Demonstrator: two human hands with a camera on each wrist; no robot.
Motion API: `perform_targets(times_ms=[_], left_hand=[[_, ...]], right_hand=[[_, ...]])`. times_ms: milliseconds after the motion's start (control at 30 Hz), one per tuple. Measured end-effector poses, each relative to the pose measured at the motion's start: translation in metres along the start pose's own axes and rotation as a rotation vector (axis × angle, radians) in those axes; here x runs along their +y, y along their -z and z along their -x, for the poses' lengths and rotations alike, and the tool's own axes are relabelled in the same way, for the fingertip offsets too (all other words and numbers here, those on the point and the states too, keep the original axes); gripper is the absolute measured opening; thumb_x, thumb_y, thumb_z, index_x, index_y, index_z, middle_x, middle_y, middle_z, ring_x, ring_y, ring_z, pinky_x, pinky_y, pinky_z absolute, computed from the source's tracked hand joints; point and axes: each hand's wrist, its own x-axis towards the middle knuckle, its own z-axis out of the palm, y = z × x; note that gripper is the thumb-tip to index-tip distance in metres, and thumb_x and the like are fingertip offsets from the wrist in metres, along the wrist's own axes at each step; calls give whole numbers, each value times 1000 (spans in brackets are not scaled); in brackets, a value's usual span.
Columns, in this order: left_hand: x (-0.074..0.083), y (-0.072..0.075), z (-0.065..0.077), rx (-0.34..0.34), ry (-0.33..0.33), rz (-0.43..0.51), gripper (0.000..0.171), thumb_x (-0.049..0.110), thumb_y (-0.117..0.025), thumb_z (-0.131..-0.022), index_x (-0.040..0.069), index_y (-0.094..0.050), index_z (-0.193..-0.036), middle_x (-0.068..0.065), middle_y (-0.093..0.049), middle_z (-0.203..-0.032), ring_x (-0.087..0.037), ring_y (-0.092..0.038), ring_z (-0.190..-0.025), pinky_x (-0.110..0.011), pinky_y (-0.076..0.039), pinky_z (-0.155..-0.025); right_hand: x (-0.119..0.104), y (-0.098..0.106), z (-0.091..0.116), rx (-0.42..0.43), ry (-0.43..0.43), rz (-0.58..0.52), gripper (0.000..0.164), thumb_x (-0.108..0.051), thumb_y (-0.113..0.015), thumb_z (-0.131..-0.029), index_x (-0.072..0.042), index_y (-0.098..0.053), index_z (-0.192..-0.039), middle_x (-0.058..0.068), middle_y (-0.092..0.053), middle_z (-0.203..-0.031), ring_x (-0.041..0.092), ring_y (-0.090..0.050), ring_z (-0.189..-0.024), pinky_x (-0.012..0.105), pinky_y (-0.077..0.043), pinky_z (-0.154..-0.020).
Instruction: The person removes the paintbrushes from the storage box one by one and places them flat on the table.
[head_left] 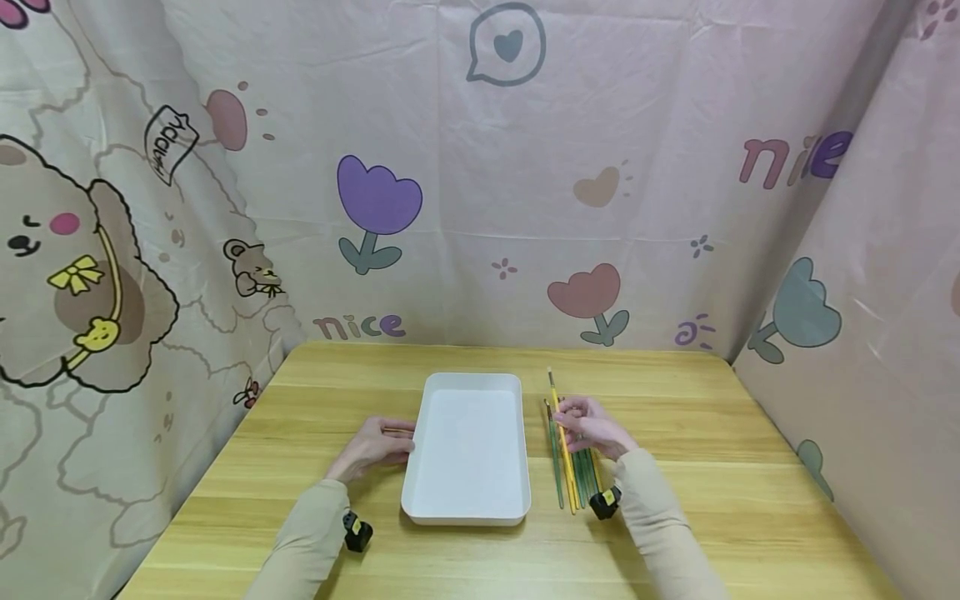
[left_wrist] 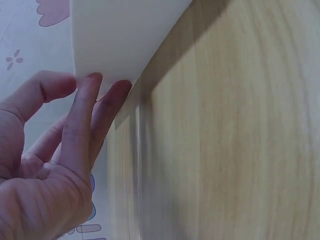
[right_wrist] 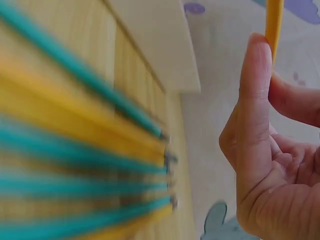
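A white rectangular tray (head_left: 471,454) lies on the table, with my left hand (head_left: 378,446) at its left side. In the left wrist view, fairly straight fingertips (left_wrist: 92,82) of the left hand touch the tray's outer wall (left_wrist: 117,35). My right hand (head_left: 592,427) pinches a yellow-handled paintbrush (head_left: 564,450) between thumb and finger, bristles pointing away from me. Below that hand lie several green and yellow paintbrushes (head_left: 555,458), side by side to the right of the tray. In the right wrist view the held yellow handle (right_wrist: 273,30) shows at the fingertips, raised above the other brushes.
The wooden table (head_left: 367,367) has a patterned cloth (head_left: 480,167) hanging behind it and at both sides. Black wrist cameras (head_left: 357,532) sit on both sleeves. The tray's raised rim stands between the two hands.
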Motion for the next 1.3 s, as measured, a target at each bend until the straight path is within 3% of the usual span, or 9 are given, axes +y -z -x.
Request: perform_targets(times_ms=[300, 567, 933, 1300], left_hand=[[0, 0, 0, 1, -3, -8, 50, -6, -66, -86, -20, -52, -132, -33, -68, -120, -20, -73, -92, -32, -66, -82], [-1, -1, -1, 1, 1, -8, 51, -6, -66, -86, -19, -52, -133, -33, -68, -120, -21, -73, -92, -33, -66, -83], [0, -1, 0, 10, -4, -26, 50, -6, -66, -87, -20, -52, -132, -34, -67, -121, -22, -73, -94, -35, -66, -84], [0, -1, 0, 10, 7, -19, 50, -6, -66, -86, -19, -52, -133, -34, -66, -121, -23, -73, -94, -36, -66, -85]], right_hand=[[14, 25, 17, 101, -72, 56, 35, -12, -59, -100, 7, -43, -125, 0, -57, -81, 8, -58, -60, 21, -61, -56], [26, 38, 24, 155, -96, 94, 25, -7, -60, -98, 6, -48, -115, 0, -58, -72, 9, -57, -58, 21, -59, -52], [35, 37, 25, 224, -139, 205, 18, -3, -61, -96, 4, -48, -106, 1, -56, -71, 10, -53, -54, 21, -55, -46], [37, 36, 22, 238, -161, 315, 19, -5, -64, -96, 5, -51, -105, 1, -54, -67, 10, -52, -52, 21, -54, -45]])
